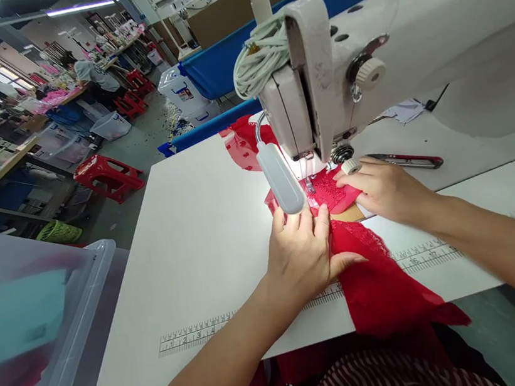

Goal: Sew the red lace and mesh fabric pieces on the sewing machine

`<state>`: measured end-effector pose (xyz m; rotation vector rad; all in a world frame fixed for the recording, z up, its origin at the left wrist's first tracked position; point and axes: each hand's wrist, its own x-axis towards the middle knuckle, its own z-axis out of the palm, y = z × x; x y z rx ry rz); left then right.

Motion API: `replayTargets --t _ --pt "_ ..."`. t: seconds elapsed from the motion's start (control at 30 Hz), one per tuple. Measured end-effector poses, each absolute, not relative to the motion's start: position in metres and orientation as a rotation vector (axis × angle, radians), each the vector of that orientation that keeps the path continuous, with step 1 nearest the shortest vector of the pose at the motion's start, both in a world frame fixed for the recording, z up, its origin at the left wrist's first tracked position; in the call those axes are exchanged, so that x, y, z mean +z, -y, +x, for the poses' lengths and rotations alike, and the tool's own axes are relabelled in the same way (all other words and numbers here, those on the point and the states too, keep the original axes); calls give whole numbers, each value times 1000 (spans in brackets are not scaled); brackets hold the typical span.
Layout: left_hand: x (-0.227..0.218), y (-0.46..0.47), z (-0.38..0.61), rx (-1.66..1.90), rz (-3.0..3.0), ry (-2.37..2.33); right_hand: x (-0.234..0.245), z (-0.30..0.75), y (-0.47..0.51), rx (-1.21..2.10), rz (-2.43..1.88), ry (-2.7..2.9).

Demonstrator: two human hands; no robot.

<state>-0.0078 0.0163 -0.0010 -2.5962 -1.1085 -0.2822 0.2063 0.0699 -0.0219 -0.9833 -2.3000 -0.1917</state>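
A white sewing machine [361,46] stands on a white table [197,239]. Red lace fabric [377,278] runs from my lap under the needle and out behind the machine. My left hand [301,254] lies flat on the fabric just in front of the needle, fingers stretched and together. My right hand [380,189] rests on the lace to the right of the presser foot, fingers pressing it down. A small white lamp [280,180] hangs over my left hand's fingertips and hides them.
Red-handled snips [408,162] lie on the machine bed behind my right hand. A clear plastic bin [28,324] with cloth stands at the left. A printed ruler [195,335] runs along the table's near edge. Red stools [106,175] and other workers are further back.
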Motion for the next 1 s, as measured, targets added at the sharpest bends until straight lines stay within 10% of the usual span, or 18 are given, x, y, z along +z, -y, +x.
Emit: replayTargets --t 1.0 --pt "-3 -34 -15 -402 -2619 1322 -10 201 -60 -236 -823 2355"
